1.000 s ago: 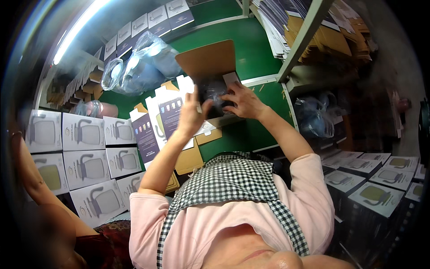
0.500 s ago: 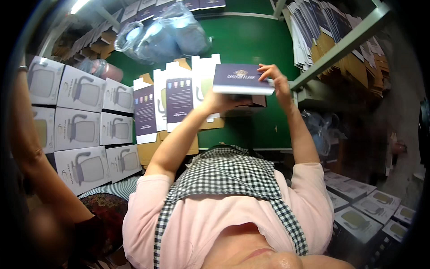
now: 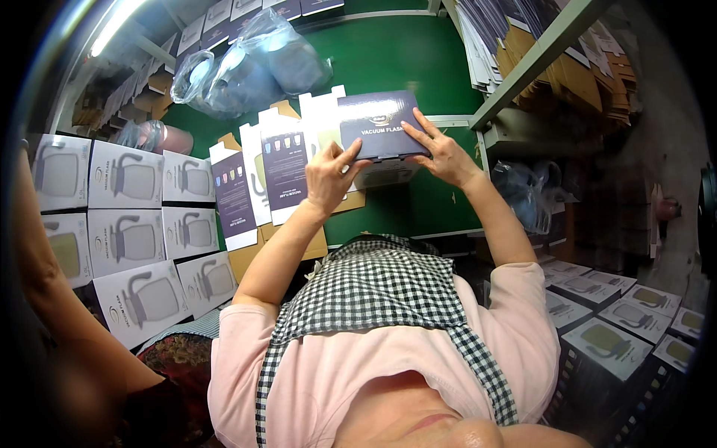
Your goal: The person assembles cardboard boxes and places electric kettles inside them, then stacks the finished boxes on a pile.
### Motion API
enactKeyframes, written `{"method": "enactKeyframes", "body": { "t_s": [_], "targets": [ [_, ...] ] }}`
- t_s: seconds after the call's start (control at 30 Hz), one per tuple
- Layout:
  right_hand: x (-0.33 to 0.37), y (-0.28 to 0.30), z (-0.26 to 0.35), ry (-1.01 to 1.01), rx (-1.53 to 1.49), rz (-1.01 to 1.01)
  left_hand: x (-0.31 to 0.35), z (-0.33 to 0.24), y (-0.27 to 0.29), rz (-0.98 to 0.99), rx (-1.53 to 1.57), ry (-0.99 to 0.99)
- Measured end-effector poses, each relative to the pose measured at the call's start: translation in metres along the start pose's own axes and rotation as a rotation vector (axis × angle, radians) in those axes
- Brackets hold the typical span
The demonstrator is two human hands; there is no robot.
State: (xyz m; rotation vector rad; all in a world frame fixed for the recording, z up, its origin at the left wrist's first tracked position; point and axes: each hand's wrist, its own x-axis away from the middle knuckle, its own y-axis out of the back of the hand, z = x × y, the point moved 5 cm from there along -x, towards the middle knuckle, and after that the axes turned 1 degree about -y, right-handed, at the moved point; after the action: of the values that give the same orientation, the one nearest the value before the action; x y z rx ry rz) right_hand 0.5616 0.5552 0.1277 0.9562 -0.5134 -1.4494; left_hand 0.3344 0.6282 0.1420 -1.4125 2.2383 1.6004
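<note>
A purple-topped carton (image 3: pixel 379 112) with white lower sides is on the green table in front of me, its lid down over the top. My left hand (image 3: pixel 328 175) grips its near left corner, thumb and index finger on the front edge of the lid. The fingers of my right hand (image 3: pixel 447 153) lie over the lid's right side, with the thumb at the front edge. What is inside the carton cannot be seen. Just left of it, flat unfolded cartons (image 3: pixel 286 175) in purple and white overlap on brown cardboard (image 3: pixel 243 257).
Finished cartons with jug pictures (image 3: pixel 125 175) are stacked at the left, beside another person's arm (image 3: pixel 56 284). Clear plastic bags of blue items (image 3: pixel 254 71) lie at the back. A metal rail (image 3: pixel 545 63) borders flat cartons at right; more boxes (image 3: pixel 605 347) sit lower right.
The lid, raised toward me before, now lies down on the carton. My left hand has come out from below it to the near left corner; my right hand has moved slightly down and left.
</note>
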Motion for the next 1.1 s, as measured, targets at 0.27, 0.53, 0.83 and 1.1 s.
{"method": "enactKeyframes", "body": {
  "t_s": [0.27,0.53,0.83,1.1],
  "targets": [
    [0.002,-0.013,0.02,0.0,0.271,0.084,0.035,-0.006,-0.028,-0.043,-0.089,-0.072],
    [0.015,-0.048,0.032,0.268,0.414,-0.125,0.028,-0.009,-0.013,0.038,-0.178,-0.077],
    [0.036,-0.054,0.038,0.404,0.024,-0.605,-0.01,-0.028,-0.03,0.178,0.141,-0.365],
    [0.028,-0.051,0.06,0.297,0.242,-0.551,-0.024,0.062,-0.061,0.165,0.91,0.702]
  ]
}}
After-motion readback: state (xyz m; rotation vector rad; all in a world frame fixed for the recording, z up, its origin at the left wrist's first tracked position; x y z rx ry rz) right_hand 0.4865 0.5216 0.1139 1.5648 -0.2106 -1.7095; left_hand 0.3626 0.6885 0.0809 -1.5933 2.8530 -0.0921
